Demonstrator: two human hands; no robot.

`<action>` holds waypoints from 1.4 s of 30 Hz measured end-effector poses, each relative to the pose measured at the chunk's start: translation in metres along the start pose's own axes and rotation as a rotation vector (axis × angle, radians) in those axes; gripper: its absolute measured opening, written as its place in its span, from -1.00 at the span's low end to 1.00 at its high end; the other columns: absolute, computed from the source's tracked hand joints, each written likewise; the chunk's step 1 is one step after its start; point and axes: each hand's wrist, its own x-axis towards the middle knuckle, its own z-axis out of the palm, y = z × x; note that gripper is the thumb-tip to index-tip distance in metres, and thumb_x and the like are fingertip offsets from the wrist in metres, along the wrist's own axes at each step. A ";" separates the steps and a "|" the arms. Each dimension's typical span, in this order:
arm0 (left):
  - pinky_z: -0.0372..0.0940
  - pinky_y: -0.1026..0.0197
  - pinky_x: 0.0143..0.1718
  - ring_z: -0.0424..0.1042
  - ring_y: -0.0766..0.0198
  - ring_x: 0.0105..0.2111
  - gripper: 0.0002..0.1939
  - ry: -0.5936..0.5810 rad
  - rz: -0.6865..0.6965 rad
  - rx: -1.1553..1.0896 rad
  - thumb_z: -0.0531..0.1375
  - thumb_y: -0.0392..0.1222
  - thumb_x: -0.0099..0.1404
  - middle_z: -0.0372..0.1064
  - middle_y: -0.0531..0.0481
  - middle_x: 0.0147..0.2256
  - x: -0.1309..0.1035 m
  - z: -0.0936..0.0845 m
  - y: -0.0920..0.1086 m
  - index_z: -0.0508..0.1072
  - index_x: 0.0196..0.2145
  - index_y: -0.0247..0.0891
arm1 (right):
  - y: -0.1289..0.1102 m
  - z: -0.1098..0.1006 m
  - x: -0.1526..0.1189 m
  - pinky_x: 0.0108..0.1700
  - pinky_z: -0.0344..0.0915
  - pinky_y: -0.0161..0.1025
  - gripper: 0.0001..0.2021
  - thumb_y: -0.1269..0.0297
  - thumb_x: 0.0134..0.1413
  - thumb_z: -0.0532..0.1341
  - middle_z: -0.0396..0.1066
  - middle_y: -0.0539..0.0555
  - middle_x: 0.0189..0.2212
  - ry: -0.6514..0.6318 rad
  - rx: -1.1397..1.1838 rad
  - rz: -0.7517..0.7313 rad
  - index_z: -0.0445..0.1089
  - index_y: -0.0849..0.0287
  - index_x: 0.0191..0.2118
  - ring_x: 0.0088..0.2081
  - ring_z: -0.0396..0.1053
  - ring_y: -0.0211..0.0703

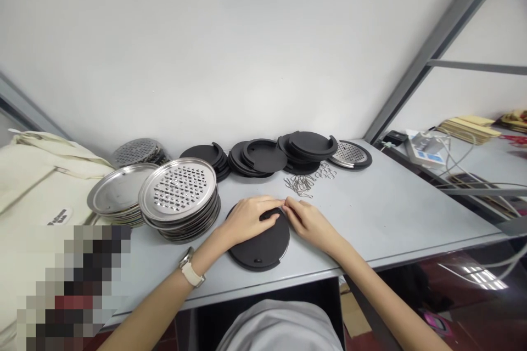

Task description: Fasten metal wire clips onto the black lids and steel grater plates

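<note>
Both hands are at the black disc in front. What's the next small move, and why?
Probably press the left hand lightly down on the black disc to steady it before moving the right hand: the left lies across the disc, while both hands' fingertips meet near its far right rim. I can't tell whether they pinch anything.

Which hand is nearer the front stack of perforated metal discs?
Left. The left hand rests on the black disc, right of the stack; the right hand is farther right.
</note>
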 end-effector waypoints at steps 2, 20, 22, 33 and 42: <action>0.28 0.25 -0.07 0.42 0.25 -0.13 -0.62 -0.001 -0.023 -0.051 0.13 -0.26 0.30 0.41 0.06 -0.03 0.000 0.000 -0.002 0.38 0.07 -0.06 | 0.000 0.000 0.000 -0.41 0.09 -0.31 -0.84 0.32 0.32 -0.07 0.24 -0.02 -0.53 -0.003 -0.006 0.005 0.17 0.12 -0.30 -0.50 0.24 -0.16; 0.20 0.32 -0.37 0.18 0.44 -0.57 -0.55 0.065 -0.244 -0.201 0.20 -0.23 0.15 0.43 0.05 -0.17 0.003 0.003 -0.005 0.38 0.03 -0.10 | -0.002 -0.008 0.000 -0.38 0.14 -0.31 -0.83 0.29 0.31 -0.06 0.22 -0.05 -0.54 0.037 0.103 0.088 0.08 0.09 -0.36 -0.50 0.26 -0.17; 0.20 0.32 -0.39 0.19 0.44 -0.57 -0.57 0.067 -0.266 -0.199 0.22 -0.22 0.13 0.41 0.07 -0.30 0.004 0.004 -0.007 0.39 -0.01 -0.16 | -0.004 -0.005 0.001 -0.40 0.14 -0.31 -0.83 0.27 0.31 -0.06 0.20 -0.06 -0.55 0.044 0.119 0.100 0.08 0.09 -0.36 -0.51 0.25 -0.18; 0.18 0.35 -0.45 0.18 0.46 -0.58 -0.72 0.011 -0.264 -0.264 0.22 -0.22 0.13 0.34 0.11 -0.34 0.002 0.002 -0.004 0.39 -0.15 -0.20 | -0.010 -0.001 0.003 -0.45 0.10 -0.32 -0.80 0.31 0.30 -0.05 0.18 -0.06 -0.59 -0.036 0.081 0.038 0.12 0.10 -0.39 -0.54 0.21 -0.19; 0.22 0.29 -0.34 0.20 0.40 -0.52 -0.67 -0.001 -0.156 -0.171 0.16 -0.27 0.19 0.34 0.06 -0.17 0.001 -0.001 0.002 0.39 -0.06 -0.15 | -0.009 0.000 0.002 -0.41 0.13 -0.30 -0.82 0.31 0.31 -0.06 0.24 -0.02 -0.54 -0.042 0.048 0.007 0.15 0.11 -0.35 -0.49 0.25 -0.15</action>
